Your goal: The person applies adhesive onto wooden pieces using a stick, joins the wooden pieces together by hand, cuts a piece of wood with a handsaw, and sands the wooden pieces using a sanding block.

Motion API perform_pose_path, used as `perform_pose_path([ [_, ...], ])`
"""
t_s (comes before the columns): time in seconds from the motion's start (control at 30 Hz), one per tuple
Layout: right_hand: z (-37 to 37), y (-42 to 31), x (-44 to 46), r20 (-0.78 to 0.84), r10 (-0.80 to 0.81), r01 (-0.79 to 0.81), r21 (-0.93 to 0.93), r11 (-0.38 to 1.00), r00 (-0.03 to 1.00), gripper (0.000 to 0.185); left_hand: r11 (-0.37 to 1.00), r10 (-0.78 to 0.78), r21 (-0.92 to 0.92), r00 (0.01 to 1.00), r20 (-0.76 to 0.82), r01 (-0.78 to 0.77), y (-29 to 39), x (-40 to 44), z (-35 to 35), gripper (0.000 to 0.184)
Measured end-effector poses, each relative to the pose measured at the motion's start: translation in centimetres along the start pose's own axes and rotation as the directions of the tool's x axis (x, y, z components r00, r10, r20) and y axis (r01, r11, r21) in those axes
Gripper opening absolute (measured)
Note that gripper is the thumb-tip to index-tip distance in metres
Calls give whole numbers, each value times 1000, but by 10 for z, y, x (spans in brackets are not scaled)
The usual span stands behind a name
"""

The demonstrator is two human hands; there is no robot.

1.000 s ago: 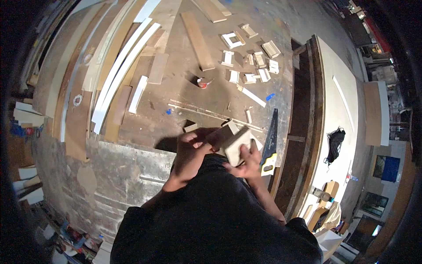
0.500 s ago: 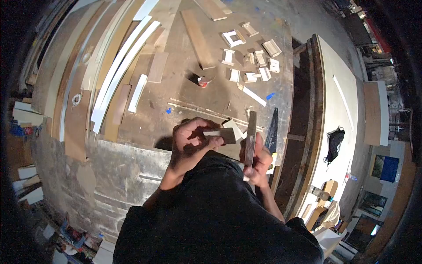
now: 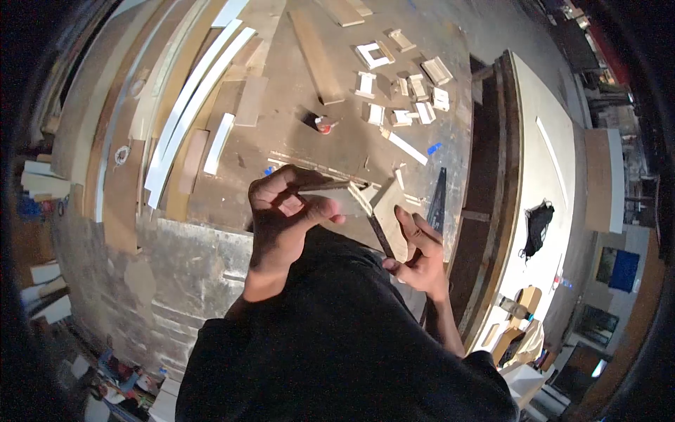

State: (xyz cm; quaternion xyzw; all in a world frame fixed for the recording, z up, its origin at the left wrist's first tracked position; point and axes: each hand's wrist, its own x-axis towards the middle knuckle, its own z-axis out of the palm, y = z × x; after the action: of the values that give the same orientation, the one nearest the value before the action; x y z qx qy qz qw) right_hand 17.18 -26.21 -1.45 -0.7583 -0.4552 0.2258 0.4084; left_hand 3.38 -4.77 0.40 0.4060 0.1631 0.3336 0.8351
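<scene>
My left hand [image 3: 281,218] is closed in a pinch on a small flat wood piece [image 3: 330,191] between thumb and fingers. My right hand [image 3: 422,253] grips a pale, flat wood block [image 3: 391,211] with a dark edge along its near side. The two pieces come together at an angle in front of my chest; whether they are joined I cannot tell. Just beyond my right hand lies a handsaw [image 3: 438,200], its handle hidden by the hand.
Several small wooden frames [image 3: 418,88] are spread at the far right of the worktable [image 3: 281,126]. A small red-and-white object [image 3: 323,125] stands mid-table. Long boards and white strips [image 3: 193,105] lie at left. On the pale side bench [image 3: 555,190] rests a black cloth item [image 3: 538,228].
My hands have turned their wood pieces, and the pieces now meet. My left hand has shifted left and up; the right hand's block shows its broad face instead of its edge.
</scene>
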Motion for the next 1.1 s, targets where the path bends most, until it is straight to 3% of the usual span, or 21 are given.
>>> perform_pose_path([
  [0.07, 9, 28, -8, -167, -175, 196, 125, 973, 970, 58, 999, 38, 2, 997, 63, -39, 4, 2, -5, 28],
  [0.1, 7, 21, -8, -212, -157, 188, 138, 972, 965, 45, 999, 31, 9, 998, 59, -32, 4, 3, -8, 28],
  [0.13, 8, 20, -11, -262, -96, 161, 239, 958, 960, 53, 998, 64, -2, 995, 76, -64, 3, 4, -9, 28],
  [0.2, 8, 8, -4, -352, -117, 187, 173, 967, 929, 71, 996, 92, -16, 990, 106, -91, 1, 5, -7, 28],
  [0.3, 5, 3, 2, -268, -223, 243, 44, 969, 937, 87, 992, 78, -107, 995, 66, -71, 2, 4, 2, 28],
  [0.47, 19, -24, 18, -346, -349, 411, 123, 903, 871, 87, 972, 203, 100, 975, 94, -212, -8, -2, 7, 24],
  [0.5, 16, -30, 21, -328, -326, 368, 71, 927, 886, 87, 948, 175, 241, 973, 153, -209, -5, -7, 3, 23],
  [0.53, 14, -37, 22, -311, -301, 323, 19, 946, 901, 86, 949, 168, 240, 974, 155, -202, -1, -10, 8, 23],
  [0.6, 14, -43, 30, -389, -277, 285, -38, 958, 879, 82, 966, 44, 258, 999, -27, -36, 7, -16, 16, 22],
  [0.67, 14, -37, 27, -318, 41, -23, 61, 998, 947, 81, 964, 66, 259, 998, -22, -59, 11, -16, 14, 22],
  [0.7, 15, -36, 30, -337, 136, -94, 138, 986, 932, 82, 952, 107, 292, 994, -28, -94, 15, -17, 16, 22],
  [0.73, 10, -25, 23, -302, 142, -173, -76, 982, 942, 82, 937, 143, 326, 989, -37, -123, 19, -19, 19, 22],
  [0.8, 10, -19, 17, -416, -94, 6, -208, 978, 904, 82, 939, 109, 336, 992, -68, -80, 22, -14, 22, 21],
  [0.83, 20, -22, 19, -532, -184, 215, -4, 977, 827, 86, 938, 82, 343, 993, -80, -50, 19, -12, 22, 21],
  [0.93, 20, -43, 20, -326, -428, 367, -232, 901, 843, 84, 952, 92, 294, 996, 4, -89, 10, -11, 22, 22],
  [0.97, 16, -51, 24, -259, -236, 206, -137, 969, 937, 83, 949, 67, 311, 997, -35, -53, 11, -13, 26, 22],
  [1.0, 18, -56, 31, -302, -116, 142, 65, 988, 946, 80, 945, 46, 327, 996, -78, -18, 11, -14, 29, 22],
  [1.1, 22, -55, 27, -350, -67, 94, 63, 994, 934, 79, 954, -2, 296, 993, -120, 37, 15, -14, 29, 22],
])
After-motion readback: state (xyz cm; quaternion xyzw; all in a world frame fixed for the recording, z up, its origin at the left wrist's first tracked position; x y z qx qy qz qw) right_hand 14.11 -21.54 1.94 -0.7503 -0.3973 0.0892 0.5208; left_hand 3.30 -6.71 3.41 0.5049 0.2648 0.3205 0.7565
